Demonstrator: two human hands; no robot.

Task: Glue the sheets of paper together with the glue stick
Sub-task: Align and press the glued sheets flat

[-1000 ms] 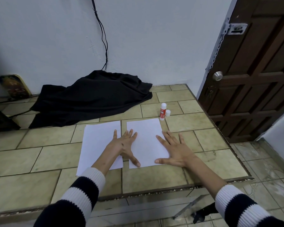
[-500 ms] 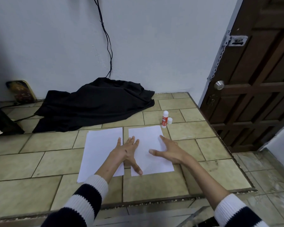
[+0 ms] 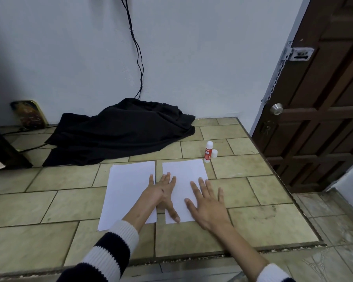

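Note:
Two white sheets of paper lie side by side on the tiled counter, the left sheet (image 3: 128,190) and the right sheet (image 3: 184,174), with a narrow gap between them. My left hand (image 3: 163,192) lies flat with fingers spread across the gap, its thumb on the right sheet. Flat on the right sheet's right edge rests my right hand (image 3: 207,204), fingers apart. A red and white glue stick (image 3: 207,152) stands upright just beyond the right sheet's far right corner, its white cap (image 3: 214,153) beside it.
A crumpled black cloth (image 3: 120,131) lies at the back against the wall, with a black cable (image 3: 138,58) hanging above it. The counter's right edge (image 3: 277,176) drops to the floor beside a brown door (image 3: 322,98). A small framed picture (image 3: 30,115) leans at the back left.
My right hand lifted off the right sheet's edge, swept over the sheet, then came back down flat on its right side. My left hand stayed in place. The camera tilted slightly.

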